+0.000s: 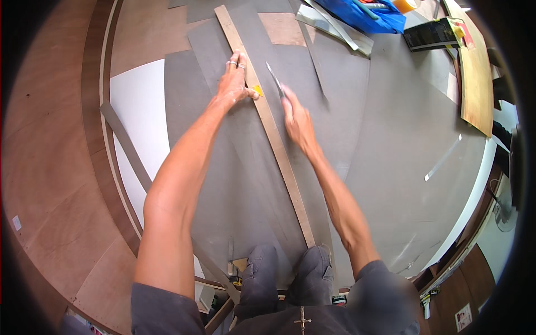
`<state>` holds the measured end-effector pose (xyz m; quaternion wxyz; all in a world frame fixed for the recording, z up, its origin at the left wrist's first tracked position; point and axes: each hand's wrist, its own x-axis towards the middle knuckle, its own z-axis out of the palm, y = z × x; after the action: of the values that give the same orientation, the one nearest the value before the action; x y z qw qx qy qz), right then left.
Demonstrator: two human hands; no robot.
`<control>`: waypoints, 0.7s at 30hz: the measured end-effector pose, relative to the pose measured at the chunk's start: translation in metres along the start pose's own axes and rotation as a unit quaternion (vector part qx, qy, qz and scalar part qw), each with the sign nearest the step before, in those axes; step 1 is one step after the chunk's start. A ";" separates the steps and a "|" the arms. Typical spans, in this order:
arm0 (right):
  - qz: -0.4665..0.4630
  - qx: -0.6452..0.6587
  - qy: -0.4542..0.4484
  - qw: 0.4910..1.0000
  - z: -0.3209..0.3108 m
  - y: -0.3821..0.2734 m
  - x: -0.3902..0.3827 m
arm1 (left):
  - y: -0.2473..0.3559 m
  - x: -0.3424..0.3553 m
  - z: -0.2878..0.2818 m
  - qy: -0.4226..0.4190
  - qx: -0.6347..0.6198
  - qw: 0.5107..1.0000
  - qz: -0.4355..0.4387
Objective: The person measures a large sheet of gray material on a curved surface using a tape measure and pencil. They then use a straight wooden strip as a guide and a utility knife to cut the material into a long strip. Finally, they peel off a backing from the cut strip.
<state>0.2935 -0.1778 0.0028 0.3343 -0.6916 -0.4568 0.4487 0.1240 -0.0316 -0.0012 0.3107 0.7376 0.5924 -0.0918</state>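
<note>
A long, narrow wooden strip [277, 142] lies slantwise across grey sheet material [312, 134], running from the far left toward my knees. My left hand [233, 84] presses on its far part, fingers stretched out and thumb spread apart. Two fingers wear rings. Beside that thumb is a small yellow patch [257, 90] on the strip. Just right of the strip, my right hand [298, 118] is closed around a slim pointed knife [274, 77], its tip directed away from me. The right hand is a little blurred, and I cannot tell whether the knife touches the sheet.
A blue bag [357, 17] with tools, a dark box [430, 34] and a curved wooden board [475, 84] occupy the far right. Narrow grey offcuts [127, 142] lie at left over a white sheet [139, 106]. A clear strip [443, 158] rests at right. Small tools [233, 268] sit by my knees.
</note>
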 end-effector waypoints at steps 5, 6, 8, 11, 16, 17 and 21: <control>-0.056 -0.018 -0.008 0.998 0.051 -0.051 0.146 | 0.002 -0.007 -0.018 -0.009 0.001 1.000 -0.019; -0.057 -0.018 -0.005 0.998 0.060 -0.058 0.165 | 0.005 -0.005 -0.022 -0.010 0.004 1.000 -0.027; -0.057 -0.015 -0.001 0.998 0.074 -0.068 0.189 | 0.004 -0.001 -0.025 -0.015 -0.011 0.999 -0.039; -0.037 -0.003 -0.024 0.999 0.084 -0.071 0.206 | 0.000 -0.001 -0.022 -0.007 -0.044 0.999 -0.026; -0.037 0.007 -0.023 0.999 0.090 -0.070 0.211 | 0.002 -0.002 -0.021 -0.012 -0.057 0.997 -0.040; -0.036 0.008 -0.027 0.999 0.090 -0.072 0.211 | 0.001 -0.003 -0.022 -0.010 -0.059 0.997 -0.040; -0.039 -0.035 -0.038 0.998 0.089 -0.073 0.210 | 0.001 -0.004 -0.022 -0.012 -0.060 0.997 -0.051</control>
<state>0.2247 0.0487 -0.0332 0.3098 -0.6670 -0.5113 0.4445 0.1185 -0.0228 0.0187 0.3563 0.6851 0.6302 -0.0804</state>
